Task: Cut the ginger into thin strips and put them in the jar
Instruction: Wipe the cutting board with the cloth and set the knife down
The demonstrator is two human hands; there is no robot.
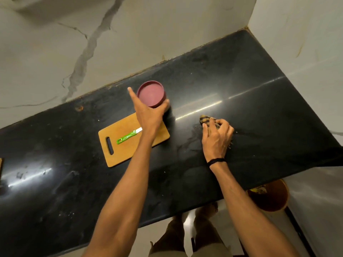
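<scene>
I see the left hand (pixel 148 115) wrapped around the jar (pixel 151 96) with its pink lid, just past the wooden board (pixel 130 143) where the green knife (pixel 128 136) lies, while the right hand (pixel 217 138) squeezes a checked cloth (pixel 206 120) on the black counter (pixel 241 89).

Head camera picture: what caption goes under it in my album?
Left hand grips maroon-lidded jar; right hand wipes counter.

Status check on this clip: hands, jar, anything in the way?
Left hand gripping lidded maroon jar. Right hand pressing checked cloth on counter. Knife idle on board. No ginger visible.
</scene>
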